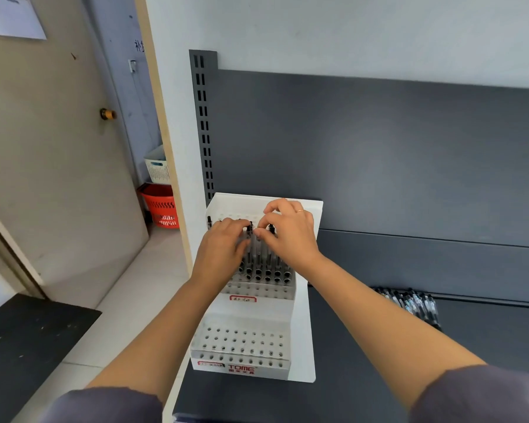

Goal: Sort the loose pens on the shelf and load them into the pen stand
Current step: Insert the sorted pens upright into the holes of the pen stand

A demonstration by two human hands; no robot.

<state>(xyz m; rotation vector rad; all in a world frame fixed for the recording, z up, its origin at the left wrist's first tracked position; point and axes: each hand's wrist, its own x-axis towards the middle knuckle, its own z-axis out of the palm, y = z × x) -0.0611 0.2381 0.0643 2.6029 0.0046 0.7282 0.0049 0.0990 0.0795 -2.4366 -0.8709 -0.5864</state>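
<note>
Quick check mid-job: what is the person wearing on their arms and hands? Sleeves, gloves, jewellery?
No gloves on the left hand or the right hand. A thin gold-coloured ring sits on a finger of the right hand. The dull grey-purple left sleeve and right sleeve end near the elbows, leaving the forearms uncovered. No watch or wristband shows.

Shop: slotted gondola shelf point(379, 346), branded pen stand point(300, 331), shopping basket point(162, 206).
</note>
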